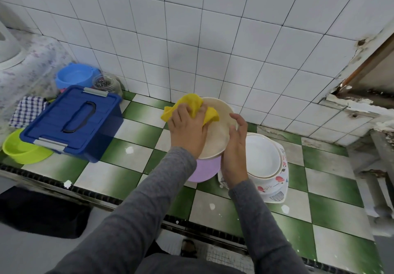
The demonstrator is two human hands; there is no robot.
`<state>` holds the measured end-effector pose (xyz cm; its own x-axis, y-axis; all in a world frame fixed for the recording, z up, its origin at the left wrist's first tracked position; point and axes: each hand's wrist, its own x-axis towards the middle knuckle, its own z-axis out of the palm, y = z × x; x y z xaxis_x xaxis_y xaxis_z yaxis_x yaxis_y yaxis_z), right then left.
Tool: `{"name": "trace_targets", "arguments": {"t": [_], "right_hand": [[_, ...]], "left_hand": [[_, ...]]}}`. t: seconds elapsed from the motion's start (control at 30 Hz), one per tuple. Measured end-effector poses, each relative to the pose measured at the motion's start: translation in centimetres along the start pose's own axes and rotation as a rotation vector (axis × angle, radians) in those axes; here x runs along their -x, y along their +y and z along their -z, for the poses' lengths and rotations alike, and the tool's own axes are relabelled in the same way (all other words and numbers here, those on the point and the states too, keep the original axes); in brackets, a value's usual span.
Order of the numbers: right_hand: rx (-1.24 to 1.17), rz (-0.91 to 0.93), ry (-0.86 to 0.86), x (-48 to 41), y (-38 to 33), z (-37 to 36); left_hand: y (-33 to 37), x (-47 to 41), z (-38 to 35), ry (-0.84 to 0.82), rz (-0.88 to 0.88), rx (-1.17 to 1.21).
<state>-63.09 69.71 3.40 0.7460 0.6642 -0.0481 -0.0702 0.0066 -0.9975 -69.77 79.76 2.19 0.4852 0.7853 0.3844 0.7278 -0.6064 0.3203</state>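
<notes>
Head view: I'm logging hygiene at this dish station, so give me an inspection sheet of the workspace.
Surface: green-and-white tiled counter, white spots on it.
Job's things: cream plate above a purple bowl; yellow cloth on it.
Clutter: blue box, green basin, glass jar, stacked white plates.
Hands: left hand grips the cloth; right hand holds the plate's rim.
Cables: nothing seen.
Surroundings: white tiled wall; flaking frame at right.

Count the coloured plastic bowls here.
3: blue plastic bowl by the wall; lime-green bowl beside the blue box; lilac bowl under the cream plate. Others may hide behind the box.
</notes>
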Motion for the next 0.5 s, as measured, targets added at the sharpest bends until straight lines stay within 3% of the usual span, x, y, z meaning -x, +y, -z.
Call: {"name": "trace_targets", "arguments": {"t": [0.13, 0.3, 0.5], "right_hand": [[0.006, 0.031, 0.024, 0.3, 0.4, -0.1], [0.020, 0.067, 0.018, -0.1, 0.4, -0.2], [-0.021, 0.076, -0.028, -0.8, 0.6, 0.4]], "left_hand": [[-0.1, 0.2, 0.1, -0.111, -0.014, 0.145], [1.0, 0.8, 0.3, -0.434, 0.075, 0.401], [0.8, -0.3, 1.1, -0.647, -0.052, 0.490]]}}
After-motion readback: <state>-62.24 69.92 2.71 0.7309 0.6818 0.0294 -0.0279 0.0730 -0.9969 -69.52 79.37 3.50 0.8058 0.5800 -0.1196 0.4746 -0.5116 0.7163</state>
